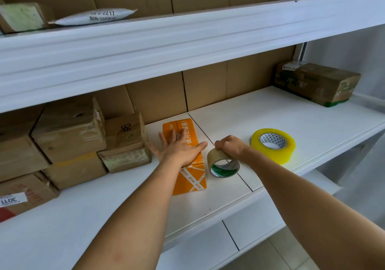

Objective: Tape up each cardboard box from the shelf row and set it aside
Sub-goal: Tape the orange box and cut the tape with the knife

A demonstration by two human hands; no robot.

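orange box (pixel 192 178) lengthwise front-back | L hand (pixel 179 147) flat on top | R hand (pixel 230 146) grips tape roll (pixel 222 164)

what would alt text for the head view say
A person's left hand presses flat on an orange box on a white shelf while the right hand grips a clear tape roll beside it; a yellow tape roll lies further right.

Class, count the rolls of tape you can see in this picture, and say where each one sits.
2. The clear roll stands on edge beside the orange box, gripped by the right hand. The yellow roll lies flat further right on the shelf.
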